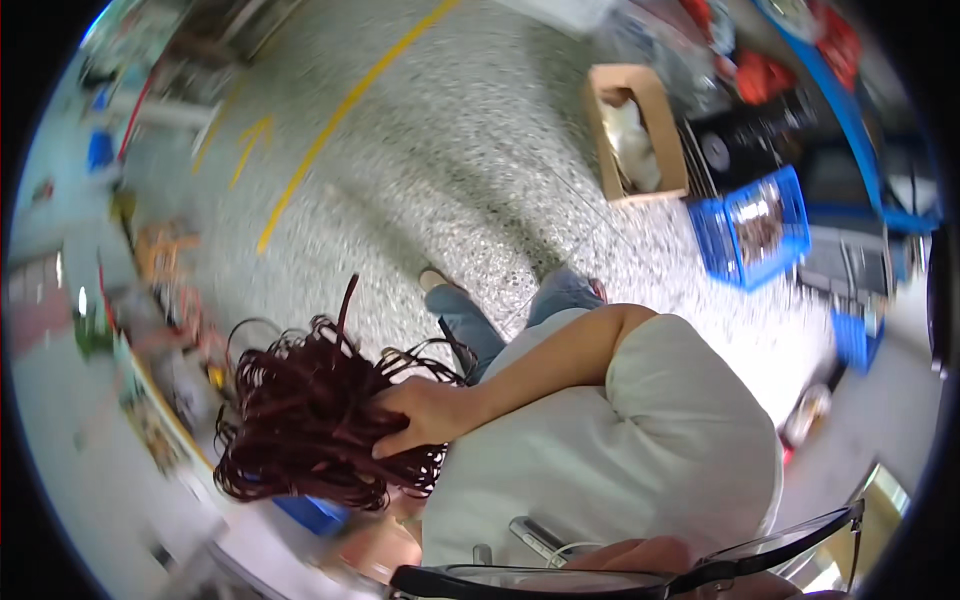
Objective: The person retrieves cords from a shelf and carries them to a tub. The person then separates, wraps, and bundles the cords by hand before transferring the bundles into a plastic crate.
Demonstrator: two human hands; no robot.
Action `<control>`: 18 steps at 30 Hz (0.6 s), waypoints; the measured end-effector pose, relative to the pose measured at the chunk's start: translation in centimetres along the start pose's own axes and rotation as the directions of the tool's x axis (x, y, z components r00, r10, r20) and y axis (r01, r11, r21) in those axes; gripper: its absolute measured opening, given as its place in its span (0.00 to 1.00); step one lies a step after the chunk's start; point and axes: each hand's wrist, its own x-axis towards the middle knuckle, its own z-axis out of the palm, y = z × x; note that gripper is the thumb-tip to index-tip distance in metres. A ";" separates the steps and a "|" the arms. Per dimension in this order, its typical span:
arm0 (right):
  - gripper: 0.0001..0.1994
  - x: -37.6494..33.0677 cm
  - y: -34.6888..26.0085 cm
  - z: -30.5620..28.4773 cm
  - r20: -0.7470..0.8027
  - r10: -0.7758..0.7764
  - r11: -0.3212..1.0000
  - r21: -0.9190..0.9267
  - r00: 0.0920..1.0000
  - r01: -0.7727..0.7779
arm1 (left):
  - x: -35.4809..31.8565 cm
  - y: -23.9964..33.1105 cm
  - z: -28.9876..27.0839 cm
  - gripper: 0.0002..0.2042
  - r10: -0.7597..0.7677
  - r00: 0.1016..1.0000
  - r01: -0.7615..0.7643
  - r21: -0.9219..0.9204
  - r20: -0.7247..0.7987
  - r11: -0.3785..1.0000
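Note:
A large, loose bundle of dark red wires (300,420) hangs at the left of my body, with its thin strands looping out on every side. My right hand (425,412) is laid across its right side, the thumb pressed over the strands and the fingertips sunk among them. The right forearm crosses in front of my white shirt (560,470). Bare skin of my left arm (380,548) shows below the bundle. The left hand itself is hidden, so I cannot see its fingers or what they touch.
Speckled floor (470,160) carries a yellow line (350,100) and a yellow arrow (250,145). To the right stand an open cardboard box (670,150) with pale contents and a blue crate (715,240) holding small parts. A cluttered bench (165,400) runs along the left.

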 end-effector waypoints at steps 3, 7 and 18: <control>0.23 5.9 3.8 0.6 -0.198 -0.037 0.998 0.050 0.980 0.048 | 9.3 -4.4 -0.9 0.27 -0.093 0.976 0.092 0.013 0.198 0.996; 0.21 9.5 7.0 1.6 -0.519 0.051 0.998 0.067 0.853 -0.019 | 18.5 -8.8 -0.8 0.27 -0.170 0.859 0.172 0.041 0.482 0.984; 0.24 0.4 9.7 4.2 -0.897 0.240 0.971 0.214 0.371 -0.111 | 19.2 -13.0 6.9 0.30 -0.132 0.104 0.546 0.055 0.986 0.836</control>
